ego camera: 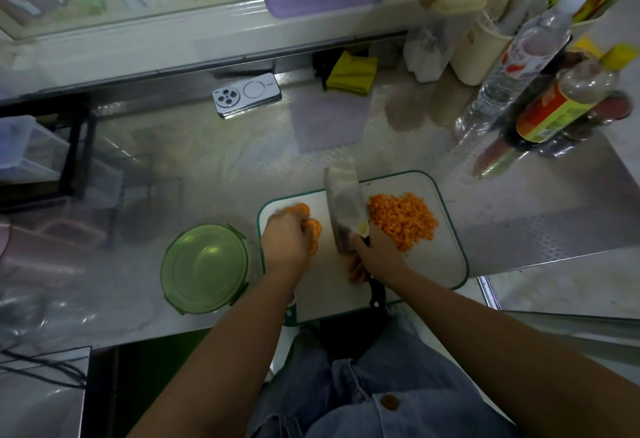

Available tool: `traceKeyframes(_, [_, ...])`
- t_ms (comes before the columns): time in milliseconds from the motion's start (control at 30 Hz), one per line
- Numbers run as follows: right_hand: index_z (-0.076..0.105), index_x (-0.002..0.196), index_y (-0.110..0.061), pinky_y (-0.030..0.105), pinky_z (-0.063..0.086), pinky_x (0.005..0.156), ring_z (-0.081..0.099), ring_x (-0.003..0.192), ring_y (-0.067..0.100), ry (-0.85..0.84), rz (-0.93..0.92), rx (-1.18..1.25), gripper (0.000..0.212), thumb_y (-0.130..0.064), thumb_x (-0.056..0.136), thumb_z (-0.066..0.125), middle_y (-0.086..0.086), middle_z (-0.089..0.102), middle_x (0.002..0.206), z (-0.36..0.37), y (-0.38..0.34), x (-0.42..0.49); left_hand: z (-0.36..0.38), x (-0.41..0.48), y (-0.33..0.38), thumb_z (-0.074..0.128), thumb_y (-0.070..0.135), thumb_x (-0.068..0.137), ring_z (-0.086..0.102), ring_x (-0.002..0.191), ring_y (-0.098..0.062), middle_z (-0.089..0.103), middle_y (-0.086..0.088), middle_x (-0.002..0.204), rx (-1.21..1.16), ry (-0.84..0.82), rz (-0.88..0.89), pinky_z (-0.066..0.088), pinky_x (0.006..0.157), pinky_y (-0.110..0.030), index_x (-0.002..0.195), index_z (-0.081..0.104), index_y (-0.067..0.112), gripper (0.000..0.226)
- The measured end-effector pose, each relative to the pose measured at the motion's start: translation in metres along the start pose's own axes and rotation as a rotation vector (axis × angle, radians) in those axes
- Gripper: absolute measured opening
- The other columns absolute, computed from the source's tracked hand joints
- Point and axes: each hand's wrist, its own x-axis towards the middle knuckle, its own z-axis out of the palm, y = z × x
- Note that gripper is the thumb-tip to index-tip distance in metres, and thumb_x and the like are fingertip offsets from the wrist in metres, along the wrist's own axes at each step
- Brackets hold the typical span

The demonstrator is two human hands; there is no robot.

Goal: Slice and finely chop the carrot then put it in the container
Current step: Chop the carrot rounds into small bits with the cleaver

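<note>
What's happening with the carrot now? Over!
Left hand holds slices, right hand grips knife. Chopped pile on board, right of knife. Container sits left of board, nothing between.

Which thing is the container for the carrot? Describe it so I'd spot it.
Find the white cutting board with the green rim on the steel counter. Just left of it sits the container. It is the only round, see-through green thing, with clips around its edge.
</note>
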Motion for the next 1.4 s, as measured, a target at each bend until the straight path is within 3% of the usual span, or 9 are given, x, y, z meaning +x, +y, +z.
traceKeyframes(300, [0.048,0.101,-0.002,0.028,0.048,0.039,0.063,0.044,0.030,0.002,0.011,0.014,0.021,-0.023,0.101,0.043,0.019,0.065,0.062,0.001,0.002,0.001,-0.002,0.005,0.007,0.054,0.009,0.072,0.052,0.061,-0.018,0.056,-0.002,0.068,0.107,-0.067,0.052,0.039,0.052,-0.029,0.067,0.058,0.013,0.007])
traceKeyframes(433, [0.048,0.100,-0.002,0.028,0.049,0.039,0.063,0.044,0.030,0.002,0.018,0.007,0.022,-0.023,0.101,0.043,0.019,0.066,0.062,0.001,0.002,0.001,0.003,0.006,0.001,0.056,0.012,0.076,0.057,0.080,-0.026,0.061,-0.008,0.084,0.103,-0.053,0.082,0.048,0.065,-0.036,0.079,0.061,0.013,0.006])
traceKeyframes(567, [0.049,0.098,-0.003,0.028,0.049,0.039,0.063,0.045,0.029,0.023,0.037,-0.006,0.020,-0.022,0.100,0.043,0.017,0.065,0.061,0.001,-0.002,0.000,-0.003,-0.006,0.007,0.060,0.014,0.085,0.058,0.057,-0.016,0.063,-0.001,0.065,-0.178,0.006,-0.084,0.046,0.056,-0.027,0.076,0.060,0.014,0.009])
traceKeyframes(700, [0.050,0.102,-0.005,0.026,0.047,0.038,0.062,0.043,0.027,0.027,0.041,-0.018,0.019,-0.022,0.100,0.043,0.017,0.064,0.061,0.001,-0.006,-0.003,-0.008,-0.016,0.010,0.065,0.019,0.088,0.052,0.063,-0.009,0.057,0.006,0.078,-0.346,0.063,-0.228,0.034,0.052,-0.015,0.095,0.063,0.019,0.008])
traceKeyframes(800, [0.050,0.100,-0.010,0.024,0.044,0.037,0.055,0.039,0.019,0.068,-0.023,-0.078,0.011,-0.019,0.100,0.044,0.008,0.060,0.059,-0.002,-0.010,-0.009,-0.005,-0.018,0.010,0.068,0.013,0.086,0.053,0.055,-0.003,0.063,0.000,0.083,-0.519,0.052,-0.337,0.038,0.043,-0.011,0.093,0.061,0.016,0.010])
traceKeyframes(867, [0.049,0.098,-0.014,0.027,0.044,0.039,0.054,0.041,0.022,0.094,-0.085,-0.121,0.006,-0.018,0.099,0.044,0.006,0.058,0.059,-0.004,-0.012,-0.013,-0.001,-0.021,0.009,0.071,0.012,0.082,0.063,0.061,-0.004,0.069,-0.005,0.087,-0.602,0.047,-0.374,0.051,0.057,-0.015,0.087,0.062,0.021,0.014])
traceKeyframes(967, [0.053,0.098,-0.011,0.027,0.044,0.040,0.052,0.038,0.014,0.136,-0.139,-0.154,0.010,-0.018,0.099,0.045,0.006,0.059,0.060,-0.011,-0.011,-0.022,0.009,-0.024,0.008,0.076,0.021,0.076,0.067,0.085,-0.019,0.072,-0.002,0.089,-0.510,-0.003,-0.383,0.052,0.081,-0.027,0.079,0.069,0.025,0.009])
traceKeyframes(1167, [0.052,0.096,-0.010,0.024,0.043,0.039,0.050,0.035,0.011,0.175,-0.123,-0.163,0.008,-0.015,0.098,0.046,0.005,0.058,0.059,-0.028,0.002,-0.041,0.027,-0.038,0.025,0.078,0.027,0.075,0.068,0.087,-0.021,0.074,-0.004,0.089,-0.370,-0.137,-0.298,0.052,0.076,-0.028,0.084,0.074,0.018,0.013])
traceKeyframes(1400, [0.052,0.100,-0.016,0.015,0.043,0.042,0.051,0.037,0.005,0.180,-0.137,-0.277,0.006,-0.019,0.098,0.047,0.001,0.060,0.060,-0.029,0.018,-0.049,0.031,-0.048,0.022,0.073,0.022,0.078,0.064,0.090,-0.024,0.070,-0.006,0.093,-0.205,-0.044,-0.155,0.045,0.075,-0.030,0.104,0.067,0.014,0.028])
